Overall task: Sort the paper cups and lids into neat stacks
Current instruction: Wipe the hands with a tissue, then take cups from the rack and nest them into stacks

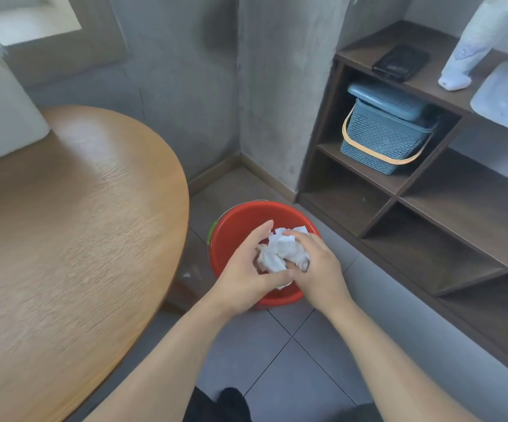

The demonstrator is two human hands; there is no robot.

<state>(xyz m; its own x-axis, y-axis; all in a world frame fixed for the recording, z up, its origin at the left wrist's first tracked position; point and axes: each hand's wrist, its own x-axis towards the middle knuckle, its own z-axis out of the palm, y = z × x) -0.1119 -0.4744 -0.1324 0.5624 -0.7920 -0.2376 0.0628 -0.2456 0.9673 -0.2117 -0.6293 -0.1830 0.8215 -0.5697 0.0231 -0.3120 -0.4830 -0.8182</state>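
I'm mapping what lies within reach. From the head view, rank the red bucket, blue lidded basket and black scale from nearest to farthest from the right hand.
1. Red plastic bucket, directly beneath the right hand.
2. Blue woven plastic basket, inside the shelf compartment.
3. Flat black scale, atop the shelf.

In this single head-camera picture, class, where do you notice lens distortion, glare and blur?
Head view: wide-angle bending curves the shelf unit and wall lines near the edges; soft glare lies on the round wooden table, whose grain smears with motion blur; the sleeve of cups at top right looks soft; the crumpled white paper between the left hand and right hand is bright, with little detail.
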